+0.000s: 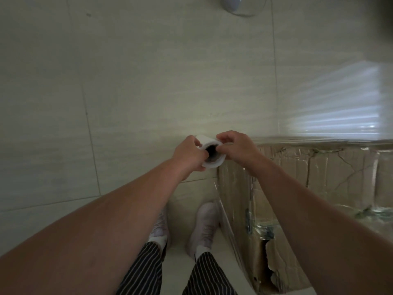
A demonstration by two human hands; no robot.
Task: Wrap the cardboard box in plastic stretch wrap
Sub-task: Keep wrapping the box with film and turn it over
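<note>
A torn brown cardboard box [331,179] stands on the floor at the right, with shiny clear film over its top and near side. I look down the end of a white roll of stretch wrap [210,153], which I hold upright at the box's left corner. My left hand [189,155] grips its left side and my right hand [236,146] grips its right side, fingers at the dark core. A taut sheet of film [331,103] stretches from the roll toward the right, above the box's far edge.
Pale floor tiles [127,92] spread to the left and ahead. My two feet in white shoes [204,224] stand close to the box's near left side. The base of a clear rounded object [244,7] sits at the top edge.
</note>
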